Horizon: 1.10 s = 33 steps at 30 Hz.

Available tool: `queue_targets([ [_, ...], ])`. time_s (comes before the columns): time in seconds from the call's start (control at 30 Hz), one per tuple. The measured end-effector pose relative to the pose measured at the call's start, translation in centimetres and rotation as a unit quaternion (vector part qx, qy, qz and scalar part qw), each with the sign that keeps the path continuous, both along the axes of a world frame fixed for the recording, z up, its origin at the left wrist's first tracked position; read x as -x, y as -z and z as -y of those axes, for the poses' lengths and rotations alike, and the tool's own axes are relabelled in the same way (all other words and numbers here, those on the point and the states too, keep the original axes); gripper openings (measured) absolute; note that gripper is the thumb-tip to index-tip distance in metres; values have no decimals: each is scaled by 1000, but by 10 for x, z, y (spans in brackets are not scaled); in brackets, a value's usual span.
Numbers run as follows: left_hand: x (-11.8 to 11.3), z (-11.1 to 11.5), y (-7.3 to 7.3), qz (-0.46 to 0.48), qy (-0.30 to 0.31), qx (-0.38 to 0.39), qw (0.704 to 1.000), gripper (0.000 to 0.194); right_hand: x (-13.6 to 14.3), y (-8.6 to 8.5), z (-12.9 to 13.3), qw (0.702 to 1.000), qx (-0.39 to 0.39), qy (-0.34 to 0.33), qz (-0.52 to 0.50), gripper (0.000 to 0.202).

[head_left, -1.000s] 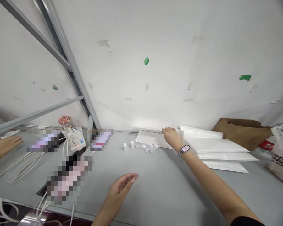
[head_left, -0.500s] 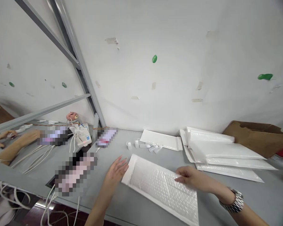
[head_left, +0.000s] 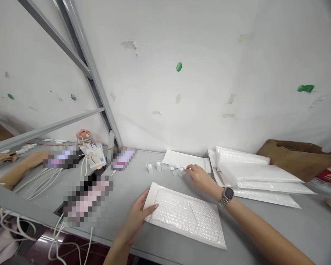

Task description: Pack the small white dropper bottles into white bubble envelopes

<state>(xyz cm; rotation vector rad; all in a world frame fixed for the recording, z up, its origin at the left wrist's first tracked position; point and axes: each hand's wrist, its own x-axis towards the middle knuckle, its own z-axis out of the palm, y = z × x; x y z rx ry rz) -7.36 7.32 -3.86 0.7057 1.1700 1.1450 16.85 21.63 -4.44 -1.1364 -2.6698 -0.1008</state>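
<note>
A white bubble mailer (head_left: 186,215) lies flat on the grey table in front of me. My left hand (head_left: 143,210) grips its left end, thumb on top and the other fingers underneath. Further back, my right hand (head_left: 197,176), with a watch on the wrist, has its fingertips pinched on a small plastic bottle (head_left: 181,172) in a group of several. Two of these bottles stand upright, among them a capped bottle (head_left: 149,168); others lie on their sides. Behind them rests another white mailer (head_left: 186,158).
On the right, several white padded mailers (head_left: 264,175) are stacked before an open cardboard box (head_left: 295,158). A metal frame post (head_left: 96,84) rises at left. Blurred phones (head_left: 85,200) with white cables lie nearby. Another person's arm (head_left: 24,165) is at far left.
My left hand has taken hold of the mailer's left end. My right hand has left the mailer and reached back to the small bottles. The mailer has turned slightly.
</note>
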Motion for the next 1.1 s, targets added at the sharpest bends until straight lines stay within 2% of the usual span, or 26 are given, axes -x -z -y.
queue_targets([
  [0.1, 0, 7, -4, 26, 1, -11, 1000, 72, 15, 3, -14, 999, 3, -24, 25, 31],
  [0.2, 1, 9, -4, 30, -7, -3, 1000, 63, 22, 1, -17, 999, 12, -36, 20, 23],
  [0.37, -5, 1, 4, 43, -31, 27, 998, 43, 38, -24, -6, 998, 25, -38, -54, 9],
  [0.43, -10, -2, 8, 62, -58, 44, 995, 38, 55, -33, 4, 983, 77, -44, -159, 13],
  [0.47, -13, -3, 9, 73, -73, 52, 993, 34, 66, -34, 9, 954, 137, -52, -262, 15],
  [0.53, -18, -5, 10, 101, -106, 63, 987, 23, 86, -30, 22, 846, 259, -74, -461, 19],
  [0.57, -20, -6, 10, 116, -122, 65, 984, 18, 95, -25, 28, 794, 300, -77, -524, 23],
  [0.63, -22, -6, 9, 141, -146, 63, 977, 12, 108, -12, 39, 733, 351, -70, -578, 34],
  [0.67, -22, -6, 8, 151, -151, 61, 975, 11, 111, -4, 43, 720, 362, -63, -589, 38],
  [0.73, -22, -6, 7, 165, -151, 55, 973, 11, 113, 9, 49, 718, 361, -55, -593, 38],
  [0.83, -23, -7, 7, 182, -146, 37, 972, 16, 110, 21, 52, 755, 337, -71, -559, 34],
  [0.97, -24, -8, 10, 184, -154, 31, 970, 20, 105, 24, 51, 808, 298, -85, -501, 31],
  [1.1, -23, -7, 13, 173, -149, 25, 973, 21, 102, 22, 48, 830, 257, -84, -488, 29],
])
